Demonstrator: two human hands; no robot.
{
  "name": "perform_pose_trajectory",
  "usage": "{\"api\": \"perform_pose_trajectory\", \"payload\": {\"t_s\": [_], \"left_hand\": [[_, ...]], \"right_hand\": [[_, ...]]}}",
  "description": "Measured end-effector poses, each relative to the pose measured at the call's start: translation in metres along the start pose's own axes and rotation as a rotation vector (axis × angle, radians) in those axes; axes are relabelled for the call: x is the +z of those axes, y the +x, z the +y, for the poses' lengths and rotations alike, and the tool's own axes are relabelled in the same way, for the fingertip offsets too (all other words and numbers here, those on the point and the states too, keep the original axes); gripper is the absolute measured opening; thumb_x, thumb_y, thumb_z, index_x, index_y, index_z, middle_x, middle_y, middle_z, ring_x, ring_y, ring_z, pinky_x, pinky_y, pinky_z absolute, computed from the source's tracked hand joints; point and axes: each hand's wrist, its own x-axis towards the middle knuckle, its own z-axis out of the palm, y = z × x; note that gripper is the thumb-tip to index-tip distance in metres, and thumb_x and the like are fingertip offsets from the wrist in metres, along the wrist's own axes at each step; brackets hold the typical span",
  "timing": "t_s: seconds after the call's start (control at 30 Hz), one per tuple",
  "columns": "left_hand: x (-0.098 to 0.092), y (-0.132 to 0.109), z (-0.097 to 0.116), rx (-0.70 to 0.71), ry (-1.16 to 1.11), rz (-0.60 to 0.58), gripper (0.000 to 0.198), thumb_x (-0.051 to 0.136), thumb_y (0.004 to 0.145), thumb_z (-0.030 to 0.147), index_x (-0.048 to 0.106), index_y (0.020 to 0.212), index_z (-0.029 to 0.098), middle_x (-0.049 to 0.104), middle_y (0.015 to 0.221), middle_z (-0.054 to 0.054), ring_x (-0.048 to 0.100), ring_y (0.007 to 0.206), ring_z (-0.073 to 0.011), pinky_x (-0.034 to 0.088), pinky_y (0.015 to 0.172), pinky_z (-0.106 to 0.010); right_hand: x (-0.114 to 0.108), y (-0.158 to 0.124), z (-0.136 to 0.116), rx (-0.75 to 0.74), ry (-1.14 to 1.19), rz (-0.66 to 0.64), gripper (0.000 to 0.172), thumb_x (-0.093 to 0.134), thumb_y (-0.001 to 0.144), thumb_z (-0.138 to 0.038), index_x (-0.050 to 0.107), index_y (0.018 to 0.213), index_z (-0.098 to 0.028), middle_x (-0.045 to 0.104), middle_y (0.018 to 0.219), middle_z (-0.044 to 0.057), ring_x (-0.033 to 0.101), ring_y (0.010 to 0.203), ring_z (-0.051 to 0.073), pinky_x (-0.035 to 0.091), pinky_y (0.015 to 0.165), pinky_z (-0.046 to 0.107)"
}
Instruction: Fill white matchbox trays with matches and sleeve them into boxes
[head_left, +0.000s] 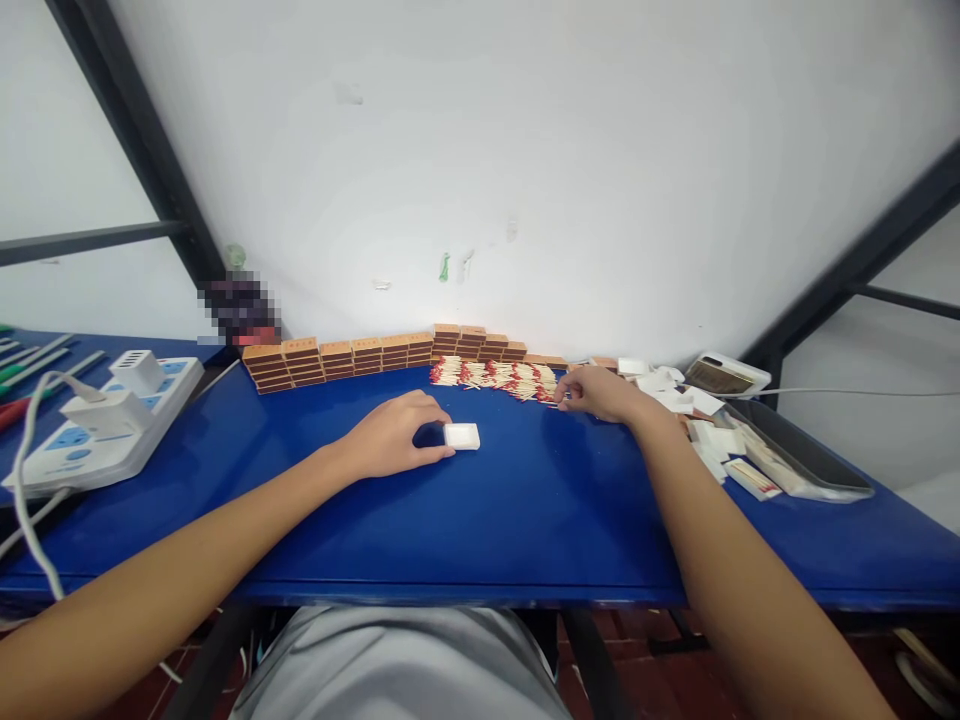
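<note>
A small white inner tray of a matchbox lies on the blue table, its hollow facing up and nothing seen inside. My left hand grips its left end between thumb and fingers. Loose matches with red heads form a long pile behind the tray. At the right end of this pile is my right hand, its thumb and fingers pinched together low over the table. Whether matches are between those fingertips is too small to tell.
Stacked matchboxes line the wall behind the matches. White empty trays, a tray filled with matches, a phone-like device and a dark container crowd the right. A power strip with plugs and cables occupies the left.
</note>
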Motion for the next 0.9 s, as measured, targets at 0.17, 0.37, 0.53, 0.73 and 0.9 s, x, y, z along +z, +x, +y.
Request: {"api": "perform_pose_trajectory", "payload": {"t_s": [0.17, 0.37, 0.53, 0.73, 0.9], "left_hand": [[-0.0015, -0.0011, 0.0004, -0.010, -0.001, -0.001, 0.032, 0.072, 0.096, 0.046, 0.074, 0.118, 0.022, 0.075, 0.114, -0.008, 0.066, 0.107, -0.0259, 0.053, 0.090, -0.039], [-0.0012, -0.0013, -0.0008, -0.007, 0.004, 0.003, 0.032, 0.072, 0.096, 0.047, 0.074, 0.117, 0.023, 0.075, 0.112, -0.008, 0.067, 0.106, -0.0261, 0.053, 0.088, -0.038], [-0.0012, -0.0010, -0.0004, -0.016, -0.001, -0.003, 0.032, 0.072, 0.096, 0.047, 0.075, 0.118, 0.023, 0.074, 0.112, -0.008, 0.066, 0.106, -0.0261, 0.053, 0.088, -0.037], [-0.0016, -0.0011, -0.0002, -0.022, 0.008, -0.016, 0.032, 0.072, 0.096, 0.045, 0.074, 0.119, 0.022, 0.074, 0.113, -0.008, 0.066, 0.106, -0.0260, 0.052, 0.089, -0.038], [-0.0009, -0.0014, -0.0026, -0.035, 0.015, -0.049, 0.034, 0.071, 0.097, 0.047, 0.074, 0.119, 0.021, 0.074, 0.114, -0.009, 0.066, 0.108, -0.0269, 0.052, 0.091, -0.038]], "right_hand": [[-0.0008, -0.0005, 0.0001, 0.025, 0.005, -0.040, 0.009, 0.074, 0.085, -0.027, 0.078, 0.086, -0.019, 0.069, 0.076, 0.003, 0.059, 0.068, 0.016, 0.038, 0.060, 0.027], [-0.0004, -0.0017, -0.0023, 0.042, 0.012, -0.074, 0.009, 0.074, 0.088, -0.027, 0.077, 0.088, -0.019, 0.074, 0.085, 0.005, 0.063, 0.074, 0.018, 0.042, 0.063, 0.027], [-0.0008, -0.0033, -0.0086, 0.050, 0.020, -0.095, 0.009, 0.072, 0.090, -0.026, 0.077, 0.089, -0.019, 0.077, 0.092, 0.008, 0.067, 0.080, 0.020, 0.046, 0.068, 0.028], [-0.0049, -0.0057, -0.0074, 0.103, 0.003, -0.099, 0.011, 0.073, 0.089, -0.028, 0.074, 0.086, -0.018, 0.075, 0.087, 0.007, 0.066, 0.078, 0.020, 0.045, 0.066, 0.029], [-0.0066, -0.0093, -0.0071, 0.128, 0.028, -0.156, 0.013, 0.072, 0.091, -0.028, 0.071, 0.082, -0.019, 0.073, 0.081, 0.005, 0.064, 0.069, 0.017, 0.044, 0.063, 0.028]]}}
